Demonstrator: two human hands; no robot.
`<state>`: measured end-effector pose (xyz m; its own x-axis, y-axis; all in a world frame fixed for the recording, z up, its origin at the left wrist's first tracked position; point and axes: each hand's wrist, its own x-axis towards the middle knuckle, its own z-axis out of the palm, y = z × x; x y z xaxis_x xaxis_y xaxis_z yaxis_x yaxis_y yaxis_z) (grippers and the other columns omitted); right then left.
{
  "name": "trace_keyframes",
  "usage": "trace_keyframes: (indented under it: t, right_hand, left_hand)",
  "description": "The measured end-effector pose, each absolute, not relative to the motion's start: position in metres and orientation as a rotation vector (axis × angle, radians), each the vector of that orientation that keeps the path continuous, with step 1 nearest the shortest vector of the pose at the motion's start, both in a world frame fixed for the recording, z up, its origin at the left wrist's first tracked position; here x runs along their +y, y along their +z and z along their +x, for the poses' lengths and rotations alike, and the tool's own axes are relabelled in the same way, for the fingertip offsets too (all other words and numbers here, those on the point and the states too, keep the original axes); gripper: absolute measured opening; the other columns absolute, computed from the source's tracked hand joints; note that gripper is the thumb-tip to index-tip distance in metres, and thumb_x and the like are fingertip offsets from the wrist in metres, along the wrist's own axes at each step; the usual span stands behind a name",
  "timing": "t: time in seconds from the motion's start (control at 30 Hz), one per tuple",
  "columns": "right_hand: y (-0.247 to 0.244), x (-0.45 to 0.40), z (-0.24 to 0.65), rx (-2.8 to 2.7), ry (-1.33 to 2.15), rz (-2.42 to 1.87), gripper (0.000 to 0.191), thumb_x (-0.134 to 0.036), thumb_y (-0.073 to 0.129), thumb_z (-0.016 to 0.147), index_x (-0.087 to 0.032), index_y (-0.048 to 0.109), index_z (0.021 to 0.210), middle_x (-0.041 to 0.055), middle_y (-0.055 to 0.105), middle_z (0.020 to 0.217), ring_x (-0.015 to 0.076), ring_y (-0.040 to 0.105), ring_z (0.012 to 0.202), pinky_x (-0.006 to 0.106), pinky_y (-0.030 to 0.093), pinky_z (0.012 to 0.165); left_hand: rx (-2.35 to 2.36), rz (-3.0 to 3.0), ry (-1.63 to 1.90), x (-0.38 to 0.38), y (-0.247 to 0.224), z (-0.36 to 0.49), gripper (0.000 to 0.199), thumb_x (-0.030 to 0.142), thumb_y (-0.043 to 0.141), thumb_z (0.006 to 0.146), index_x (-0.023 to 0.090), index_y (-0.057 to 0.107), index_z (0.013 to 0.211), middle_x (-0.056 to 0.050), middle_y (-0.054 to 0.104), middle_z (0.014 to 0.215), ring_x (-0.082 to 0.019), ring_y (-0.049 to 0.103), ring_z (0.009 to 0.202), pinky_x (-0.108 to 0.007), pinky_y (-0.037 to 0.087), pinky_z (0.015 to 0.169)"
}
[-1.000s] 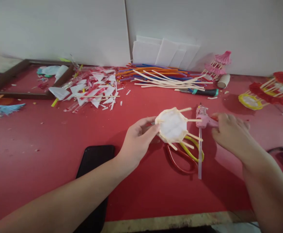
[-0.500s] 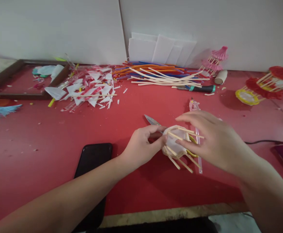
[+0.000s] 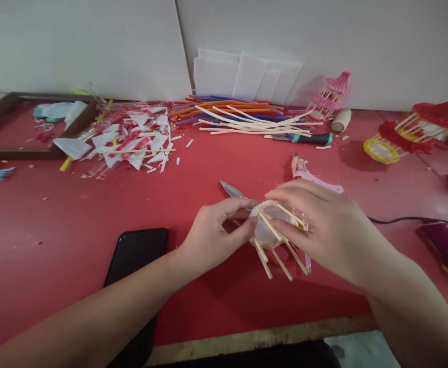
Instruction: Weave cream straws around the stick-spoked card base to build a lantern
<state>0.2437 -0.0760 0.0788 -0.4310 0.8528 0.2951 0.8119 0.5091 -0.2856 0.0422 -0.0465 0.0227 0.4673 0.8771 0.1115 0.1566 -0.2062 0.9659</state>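
A small round white paper disc (image 3: 261, 234) is held up at the middle, with several pale wooden sticks standing out around its rim. My left hand (image 3: 212, 232) pinches the disc's left edge between thumb and fingers. Curved over its right side, my right hand (image 3: 323, 220) has its thumb at a stick and its fingers behind the rim. Beneath the hands lie scissors, of which a pointed metal blade (image 3: 231, 190) sticks out to the upper left. A clear glue stick (image 3: 308, 260) shows below my right hand, mostly covered.
A pink glue gun (image 3: 316, 181) lies just beyond my right hand. Left of my arm is a black phone (image 3: 137, 255). Farther back are paper scraps (image 3: 132, 140), coloured and pale sticks (image 3: 258, 122), a cutter knife (image 3: 312, 138) and a red-yellow stick model (image 3: 411, 133).
The view has shifted slightly right. My right hand has closed in on the disc, and the piece has turned a little. The glue gun's pink handle now shows.
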Motion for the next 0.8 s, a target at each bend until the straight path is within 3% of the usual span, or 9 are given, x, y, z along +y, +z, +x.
trace_keyframes:
  t: [0.27,0.47,0.8]
  right_hand:
    - [0.0778,-0.08,0.2354,-2.297,-0.065,-1.371,0.011,-0.017,0.058,0.093,-0.018,0.069,0.096,0.0037,0.073,0.095,0.0174,0.069,0.083,0.029,0.051,0.07]
    - [0.0768,-0.0804,0.2367,-2.409,-0.228,-1.29,0.018,-0.013,0.053,0.095,-0.013,0.071,0.097,0.008,0.074,0.102,0.02,0.069,0.09,0.031,0.051,0.073]
    - [0.0755,-0.0768,0.2359,-2.431,-0.146,-1.246,0.023,-0.014,0.051,0.096,-0.015,0.074,0.095,0.006,0.075,0.096,0.0194,0.069,0.085,0.032,0.051,0.07]
  left_hand:
    - [0.86,1.731,0.922,-0.0519,0.0249,0.0417,0.015,0.021,0.066,0.086,0.016,0.065,0.1,-0.003,0.079,0.089,-0.014,0.075,0.078,-0.02,0.059,0.071]
    - [0.95,1.724,0.91,-0.0532,0.0289,0.0419,0.013,0.023,0.064,0.089,0.018,0.067,0.1,-0.002,0.08,0.09,-0.014,0.076,0.08,-0.019,0.058,0.072]
    - [0.959,1.748,0.868,-0.0537,0.0293,0.0405,0.009,0.022,0.063,0.089,0.02,0.066,0.098,0.0,0.079,0.089,-0.014,0.075,0.078,-0.02,0.057,0.071]
